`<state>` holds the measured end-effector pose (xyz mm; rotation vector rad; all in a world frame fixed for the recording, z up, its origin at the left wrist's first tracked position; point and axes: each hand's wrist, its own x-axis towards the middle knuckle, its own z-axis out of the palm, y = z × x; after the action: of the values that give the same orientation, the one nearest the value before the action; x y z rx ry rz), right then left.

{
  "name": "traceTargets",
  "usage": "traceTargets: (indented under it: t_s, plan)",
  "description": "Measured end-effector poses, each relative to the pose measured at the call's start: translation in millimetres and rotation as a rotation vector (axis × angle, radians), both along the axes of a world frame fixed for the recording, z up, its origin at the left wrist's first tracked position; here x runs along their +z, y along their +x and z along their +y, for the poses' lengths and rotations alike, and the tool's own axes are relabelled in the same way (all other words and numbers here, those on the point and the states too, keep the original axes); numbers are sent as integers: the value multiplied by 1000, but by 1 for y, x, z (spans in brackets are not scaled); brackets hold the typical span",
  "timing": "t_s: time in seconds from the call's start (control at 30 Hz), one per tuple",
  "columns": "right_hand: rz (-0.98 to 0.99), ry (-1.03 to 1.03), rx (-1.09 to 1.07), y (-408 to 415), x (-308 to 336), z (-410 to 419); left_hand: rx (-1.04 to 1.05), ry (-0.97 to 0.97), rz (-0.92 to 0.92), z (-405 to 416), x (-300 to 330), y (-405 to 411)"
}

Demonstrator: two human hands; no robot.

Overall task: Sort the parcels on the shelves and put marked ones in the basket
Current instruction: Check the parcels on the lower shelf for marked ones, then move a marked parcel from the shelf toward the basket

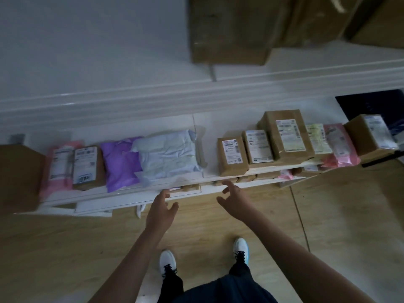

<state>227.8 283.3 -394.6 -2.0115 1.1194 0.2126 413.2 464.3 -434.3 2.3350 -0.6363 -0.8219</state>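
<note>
A white shelf (209, 171) holds a row of parcels. From the left lie a pink bag (58, 165), a small brown box (88, 166), a purple bag (121, 162) and a pale blue bag (168, 156). Right of a gap stand brown boxes with white labels (232, 156), a tall box (286, 134) among them. My left hand (160, 206) and my right hand (235, 199) hover empty in front of the shelf edge, fingers spread loosely, touching nothing. No basket is in view.
A higher white shelf (109, 99) carries large cardboard boxes (234, 29). Another cardboard box (19, 176) stands at the far left. More parcels show on a lower shelf (247, 178). Wooden floor (65, 248) and my white shoes lie below.
</note>
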Motion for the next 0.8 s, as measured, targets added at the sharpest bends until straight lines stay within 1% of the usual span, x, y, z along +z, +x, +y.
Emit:
traceTargets:
  t_s: [0.13, 0.27, 0.37, 0.5, 0.67, 0.8]
  plan:
    - [-28, -37, -40, 38, 1, 26, 37, -23, -59, 43, 9, 63]
    - [-53, -79, -111, 80, 3, 33, 42, -32, -110, 59, 20, 103]
    - [-65, -104, -170, 106, 5, 28, -15, -27, -150, 53, 25, 112]
    - [-33, -75, -159, 128, -2, 10, -116, -66, -198, 32, 18, 116]
    - [32, 4, -141, 139, -23, -5, -114, -47, -174, 13, 13, 114]
    - [34, -4, -142, 141, -32, -3, -135, -6, -133, 10, 11, 113]
